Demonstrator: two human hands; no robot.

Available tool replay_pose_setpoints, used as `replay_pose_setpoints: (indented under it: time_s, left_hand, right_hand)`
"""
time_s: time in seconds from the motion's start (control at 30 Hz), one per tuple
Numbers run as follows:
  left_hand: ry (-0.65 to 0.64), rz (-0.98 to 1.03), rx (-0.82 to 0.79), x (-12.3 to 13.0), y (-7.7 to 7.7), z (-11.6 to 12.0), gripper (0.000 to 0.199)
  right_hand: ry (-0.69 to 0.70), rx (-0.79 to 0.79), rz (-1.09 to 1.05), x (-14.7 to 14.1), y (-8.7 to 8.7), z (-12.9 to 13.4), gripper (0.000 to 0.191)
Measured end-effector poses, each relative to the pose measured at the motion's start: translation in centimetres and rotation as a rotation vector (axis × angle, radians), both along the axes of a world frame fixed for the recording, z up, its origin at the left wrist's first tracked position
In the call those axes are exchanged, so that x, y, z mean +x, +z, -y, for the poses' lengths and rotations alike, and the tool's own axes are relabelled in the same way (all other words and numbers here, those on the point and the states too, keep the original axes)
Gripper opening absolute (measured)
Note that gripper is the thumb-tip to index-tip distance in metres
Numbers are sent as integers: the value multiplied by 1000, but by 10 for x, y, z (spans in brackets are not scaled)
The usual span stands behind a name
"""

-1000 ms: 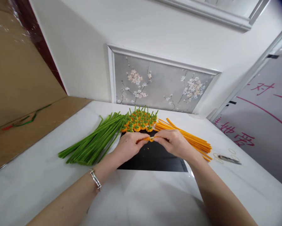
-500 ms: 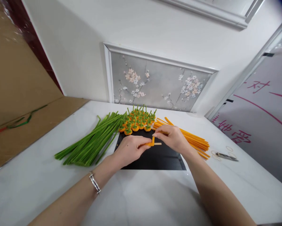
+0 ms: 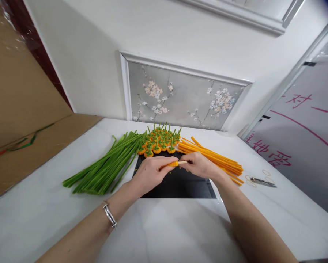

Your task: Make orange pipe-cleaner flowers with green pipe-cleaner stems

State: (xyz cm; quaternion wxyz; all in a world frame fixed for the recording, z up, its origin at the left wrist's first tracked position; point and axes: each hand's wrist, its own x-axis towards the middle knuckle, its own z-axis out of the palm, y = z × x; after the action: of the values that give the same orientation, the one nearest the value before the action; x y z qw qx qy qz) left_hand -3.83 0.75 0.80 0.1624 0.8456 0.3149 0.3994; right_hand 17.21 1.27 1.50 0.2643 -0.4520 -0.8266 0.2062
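Observation:
Over a black mat point(image 3: 180, 184), my left hand point(image 3: 151, 170) pinches an orange fuzzy strip point(image 3: 174, 164) wound around a pale thin stick point(image 3: 183, 162). My right hand point(image 3: 198, 164) has its fingers closed at the stick's right end; whether they grip the stick or the strip's end is too small to tell. Behind the hands stand several small orange pieces with green stems point(image 3: 164, 140). Left of the mat lies a bundle of green fuzzy stems point(image 3: 106, 164), and to the right a bundle of orange stems point(image 3: 221, 159).
Scissors point(image 3: 263, 182) and several thin rings point(image 3: 266, 172) lie at the right of the white table point(image 3: 164, 226). A wall with a floral panel point(image 3: 180, 96) rises behind. Cardboard point(image 3: 43, 135) borders the left side, and a whiteboard point(image 3: 303, 135) with red writing stands at the right.
The orange strip's upright loose end no longer shows; the strip now looks wrapped around the stick. My right hand has moved slightly down, closer to the stick's end.

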Motion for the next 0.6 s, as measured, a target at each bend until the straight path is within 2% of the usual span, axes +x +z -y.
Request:
replay_pose_setpoints:
  time_s: [0.23,0.47,0.6]
  left_hand:
    - [10,23,-77,-1,4,-3,25]
    - [-2,9,-170,1,3,-1,25]
    - [65,57,-161,-1,2,-3,23]
  right_hand:
    - [80,11,64,-3,5,8,25]
    - [46,23,90,-5,5,8,22]
    - [81,30,154,-6,10,14,28]
